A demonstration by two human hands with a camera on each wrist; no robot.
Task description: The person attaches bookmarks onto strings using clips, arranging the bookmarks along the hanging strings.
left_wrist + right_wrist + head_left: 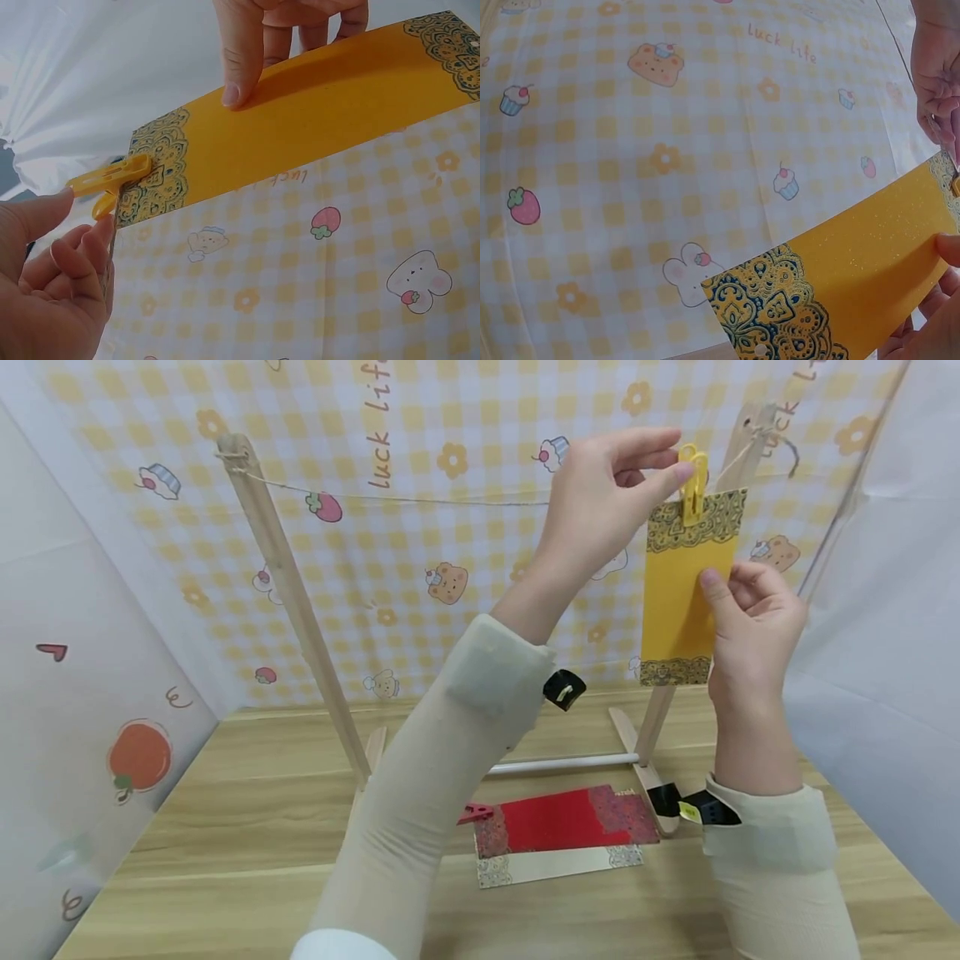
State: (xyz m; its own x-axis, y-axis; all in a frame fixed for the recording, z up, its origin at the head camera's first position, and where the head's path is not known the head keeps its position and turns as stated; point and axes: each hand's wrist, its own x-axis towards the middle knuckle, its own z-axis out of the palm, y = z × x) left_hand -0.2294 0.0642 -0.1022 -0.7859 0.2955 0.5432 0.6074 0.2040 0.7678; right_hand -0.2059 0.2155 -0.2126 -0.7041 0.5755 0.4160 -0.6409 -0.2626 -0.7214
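An upright yellow card (678,597) with dark lace-pattern bands hangs at the right end of the string (420,499). On its top edge sits a yellow clothespin (693,502). My left hand (600,485) pinches the clothespin's handles between thumb and fingers, as the left wrist view also shows. Lower down, my right hand (761,635) holds the card by its right side, thumb on the front and fingers behind. In the right wrist view the card's lower patterned band (772,307) shows close up. Whether the string lies inside the clothespin's bite is hidden.
Two wooden posts, left (292,602) and right (746,452), carry the string. A white rod (566,764) joins them low down. Red card (555,821), pale card (562,865) and red clothespin (476,812) lie on the wooden table (247,827).
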